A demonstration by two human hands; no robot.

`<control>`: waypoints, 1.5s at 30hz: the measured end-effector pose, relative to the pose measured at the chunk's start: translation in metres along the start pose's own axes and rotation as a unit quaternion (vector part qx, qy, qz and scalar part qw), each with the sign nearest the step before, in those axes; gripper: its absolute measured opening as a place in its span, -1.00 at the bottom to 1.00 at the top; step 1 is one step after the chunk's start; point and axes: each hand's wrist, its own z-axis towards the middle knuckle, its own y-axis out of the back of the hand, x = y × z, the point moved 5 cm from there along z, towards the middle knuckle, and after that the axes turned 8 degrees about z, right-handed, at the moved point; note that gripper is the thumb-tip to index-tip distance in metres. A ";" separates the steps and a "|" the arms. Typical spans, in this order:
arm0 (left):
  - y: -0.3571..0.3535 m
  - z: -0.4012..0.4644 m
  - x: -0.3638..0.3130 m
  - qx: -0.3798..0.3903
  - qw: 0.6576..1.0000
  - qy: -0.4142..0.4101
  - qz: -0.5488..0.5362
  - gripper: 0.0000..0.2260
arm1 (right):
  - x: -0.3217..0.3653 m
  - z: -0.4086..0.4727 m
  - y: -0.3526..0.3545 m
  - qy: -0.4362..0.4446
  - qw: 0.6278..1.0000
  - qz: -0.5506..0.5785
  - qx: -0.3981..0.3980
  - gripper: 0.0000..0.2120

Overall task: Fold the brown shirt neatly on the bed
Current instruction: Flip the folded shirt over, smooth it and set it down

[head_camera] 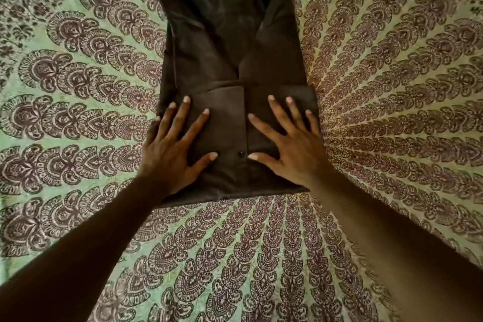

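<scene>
Shirt: brown shirt flat on the middle of the bed, sides folded in to a long narrow shape; near end doubled up over itself, one button showing.
Left hand: flat on that doubled part, fingers straight and spread wide; gripping nothing.
Right hand: same, beside the left, apart.
Bed: green patterned bedspread.

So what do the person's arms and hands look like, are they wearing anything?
Nothing that shows. Both forearms are bare, with no sleeves in view. The left hand and right hand wear no gloves, rings, watch or bracelets. The fingernails are short, pale and unpainted.
</scene>
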 end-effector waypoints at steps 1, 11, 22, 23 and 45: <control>-0.001 -0.001 0.001 0.000 1.000 -0.001 -0.004 -0.21 | -0.012 -0.003 0.001 -0.011 1.000 -0.013 -0.006 -0.24; 0.017 -0.011 -0.006 -0.018 0.999 0.013 -0.034 -0.23 | -0.040 -0.028 0.028 -0.085 0.993 -0.057 -0.052 -0.24; 0.005 -0.045 0.003 0.033 0.995 -0.038 -0.088 -0.26 | -0.032 -0.079 -0.014 0.083 0.995 0.015 0.045 -0.18; 0.011 -0.053 0.003 0.027 0.996 -0.046 -0.076 -0.27 | -0.038 -0.083 -0.011 0.086 0.995 0.010 0.051 -0.16; 0.171 0.015 0.046 -0.096 0.962 0.011 -0.256 -0.86 | -0.047 0.012 0.147 0.030 0.983 0.117 -0.137 -0.51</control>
